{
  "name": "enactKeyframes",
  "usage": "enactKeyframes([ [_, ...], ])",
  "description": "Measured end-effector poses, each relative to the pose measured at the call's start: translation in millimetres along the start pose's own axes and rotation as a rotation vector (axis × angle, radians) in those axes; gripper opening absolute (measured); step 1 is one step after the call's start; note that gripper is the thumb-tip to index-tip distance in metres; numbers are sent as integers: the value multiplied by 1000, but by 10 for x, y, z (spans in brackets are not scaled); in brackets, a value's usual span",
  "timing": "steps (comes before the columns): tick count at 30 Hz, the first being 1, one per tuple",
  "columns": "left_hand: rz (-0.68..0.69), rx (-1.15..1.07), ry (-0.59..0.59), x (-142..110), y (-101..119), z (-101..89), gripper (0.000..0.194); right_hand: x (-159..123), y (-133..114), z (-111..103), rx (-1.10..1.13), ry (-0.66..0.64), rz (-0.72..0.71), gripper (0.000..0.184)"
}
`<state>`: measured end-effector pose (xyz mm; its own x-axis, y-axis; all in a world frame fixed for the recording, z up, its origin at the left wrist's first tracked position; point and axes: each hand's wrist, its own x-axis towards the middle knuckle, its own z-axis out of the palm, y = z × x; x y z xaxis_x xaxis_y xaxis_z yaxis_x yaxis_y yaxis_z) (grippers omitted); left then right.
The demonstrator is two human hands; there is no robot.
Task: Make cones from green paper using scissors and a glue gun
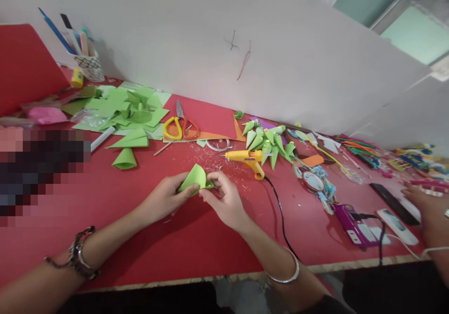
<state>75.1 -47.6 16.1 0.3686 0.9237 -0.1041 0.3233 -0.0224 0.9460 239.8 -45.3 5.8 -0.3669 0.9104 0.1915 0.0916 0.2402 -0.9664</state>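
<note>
Pinched from opposite sides by left hand [164, 198] and right hand [227, 202], green paper [192, 178] curves between them, peak facing away.

The left hand [171, 193] and the right hand [226, 201] hold a curled light-green paper piece [194, 178] between their fingertips, above the red table [196, 253]. A yellow glue gun [247, 156] with a black cord lies just beyond the right hand, its nozzle directed left. Green paper cones [268, 141] are grouped immediately behind the glue gun. Scissors with yellow and orange-red handles [180, 123] rest partly on red paper [206, 115], beside a pile of green paper pieces [129, 108]. Another person's hand [426, 206] is at the far right.
</note>
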Motion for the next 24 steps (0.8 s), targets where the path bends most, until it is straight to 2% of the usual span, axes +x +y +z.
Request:
enactKeyframes([
  [4,-20,-84,-23,2,19,-7,27,9,7,-6,-6,36,-2,19],
  [8,25,-169,-70,9,33,-25,30,6,-20,-14,-30,24,-43,17],
  [13,40,-122,-65,39,-17,-36,32,-15,-44,-9,-46,-68,-74,22],
  [19,3,-34,19,48,-52,-27,34,0,-22,6,14,-3,-34,16],
  [24,-10,-26,5,18,-54,-14,40,14,-28,-2,-66,-16,-25,12],
])
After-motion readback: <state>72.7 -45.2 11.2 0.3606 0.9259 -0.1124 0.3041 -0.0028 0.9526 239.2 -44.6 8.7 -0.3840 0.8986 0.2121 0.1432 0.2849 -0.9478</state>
